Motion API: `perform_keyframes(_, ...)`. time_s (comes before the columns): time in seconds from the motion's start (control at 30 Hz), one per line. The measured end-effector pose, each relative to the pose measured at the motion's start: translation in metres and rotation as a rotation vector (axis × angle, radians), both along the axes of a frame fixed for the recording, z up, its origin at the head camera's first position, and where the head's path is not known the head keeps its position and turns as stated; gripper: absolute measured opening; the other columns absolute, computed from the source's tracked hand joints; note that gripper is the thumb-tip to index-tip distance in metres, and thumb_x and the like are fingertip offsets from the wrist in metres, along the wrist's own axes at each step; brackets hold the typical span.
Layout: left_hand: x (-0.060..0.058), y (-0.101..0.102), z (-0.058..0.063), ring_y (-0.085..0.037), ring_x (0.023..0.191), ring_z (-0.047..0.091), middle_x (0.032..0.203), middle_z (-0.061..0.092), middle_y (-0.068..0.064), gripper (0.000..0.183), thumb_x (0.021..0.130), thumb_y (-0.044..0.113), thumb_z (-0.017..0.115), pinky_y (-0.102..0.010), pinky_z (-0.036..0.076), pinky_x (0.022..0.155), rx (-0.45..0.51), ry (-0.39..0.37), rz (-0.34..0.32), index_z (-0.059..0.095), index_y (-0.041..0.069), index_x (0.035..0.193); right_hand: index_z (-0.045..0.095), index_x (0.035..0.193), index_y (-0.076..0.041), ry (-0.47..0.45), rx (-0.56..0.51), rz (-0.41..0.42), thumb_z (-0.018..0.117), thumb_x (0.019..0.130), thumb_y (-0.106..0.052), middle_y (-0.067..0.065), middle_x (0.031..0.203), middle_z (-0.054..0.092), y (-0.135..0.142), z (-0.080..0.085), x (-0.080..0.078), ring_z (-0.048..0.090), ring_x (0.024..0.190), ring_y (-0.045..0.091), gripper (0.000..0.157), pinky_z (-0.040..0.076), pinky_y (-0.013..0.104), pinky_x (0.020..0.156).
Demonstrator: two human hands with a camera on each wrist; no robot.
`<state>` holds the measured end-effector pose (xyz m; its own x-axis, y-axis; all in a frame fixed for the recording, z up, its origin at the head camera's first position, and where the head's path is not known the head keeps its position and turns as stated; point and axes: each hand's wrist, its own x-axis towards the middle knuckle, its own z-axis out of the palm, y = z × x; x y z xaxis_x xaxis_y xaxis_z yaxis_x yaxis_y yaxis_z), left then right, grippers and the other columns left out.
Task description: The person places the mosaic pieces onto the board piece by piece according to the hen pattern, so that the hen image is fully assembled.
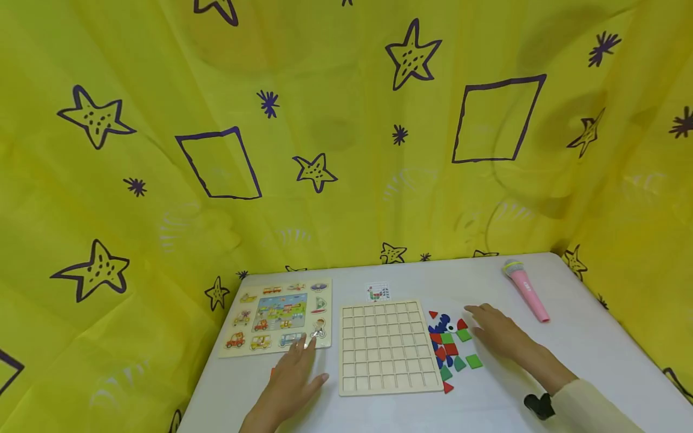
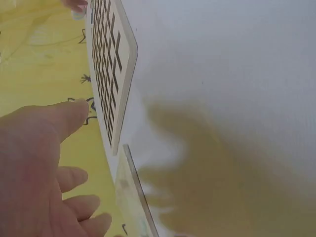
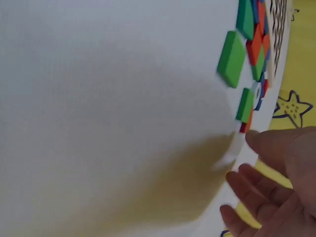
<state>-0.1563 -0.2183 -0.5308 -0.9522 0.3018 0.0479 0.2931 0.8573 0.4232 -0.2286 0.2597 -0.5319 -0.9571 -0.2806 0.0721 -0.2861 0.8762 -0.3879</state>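
A wooden grid board (image 1: 391, 349) lies flat on the white table, its square cells bare. My left hand (image 1: 291, 380) hovers left of the board, fingers relaxed and spread, holding nothing; its fingertips overlap the lower edge of the picture puzzle board (image 1: 320, 325) in the head view. An orange piece (image 1: 273, 373) peeks out beside that hand, mostly hidden. To the right of the grid, my right hand (image 1: 500, 332) is loosely spread with nothing in it. Close to its fingertips lie several coloured pieces, among them a green square (image 1: 474, 361) and a red square (image 1: 451, 349).
A small pattern card (image 1: 378, 292) sits behind the grid board. At the back right lies a pink toy microphone (image 1: 527, 291). Yellow cloth (image 1: 346, 228) with drawn stars hangs round the table's back and sides.
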Motion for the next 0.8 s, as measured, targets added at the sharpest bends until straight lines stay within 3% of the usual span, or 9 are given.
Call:
perform_keyframes(0.2,-0.001,0.008,-0.005,-0.049,0.152,0.037,0.169,0.034,-0.022,0.074,0.104,0.042,0.064,-0.068,0.035,0.12,0.018,-0.033,-0.073,0.04,0.003,0.161,0.064,0.139,-0.001,-0.07,-0.046,0.042,0.074,0.097,-0.01,0.018,0.121,0.066,0.003,-0.011,-0.014,0.065,0.113,0.039,0.044,0.06,0.056,0.097)
perform_keyframes(0.43,-0.006,0.019,-0.008,-0.045,0.152,0.04,0.165,0.042,-0.02,0.068,0.103,0.041,0.064,-0.065,0.036,0.121,0.017,-0.059,-0.1,0.047,0.005,0.158,0.072,0.125,-0.006,-0.125,-0.106,0.066,0.072,0.097,-0.006,0.014,0.115,0.064,0.007,-0.009,-0.024,0.062,0.107,0.033,0.028,0.06,0.056,0.095)
perform_keyframes(0.6,-0.005,0.023,-0.01,-0.041,0.15,0.044,0.162,0.048,-0.019,0.06,0.104,0.04,0.063,-0.06,0.039,0.121,-0.035,-0.073,-0.125,0.056,0.003,0.151,0.074,0.117,-0.007,-0.131,-0.133,0.075,0.073,0.097,-0.007,0.009,0.111,0.064,0.006,-0.009,-0.028,0.062,0.105,0.028,0.02,0.059,0.055,0.097)
perform_keyframes(0.8,-0.003,0.024,-0.011,-0.04,0.15,0.044,0.163,0.047,-0.017,0.062,0.104,0.041,0.063,-0.06,0.039,0.12,-0.036,-0.08,-0.109,0.052,0.007,0.155,0.073,0.114,-0.007,-0.149,-0.148,0.068,0.072,0.096,-0.006,0.009,0.109,0.063,0.003,-0.009,-0.03,0.061,0.102,0.027,0.018,0.059,0.054,0.096)
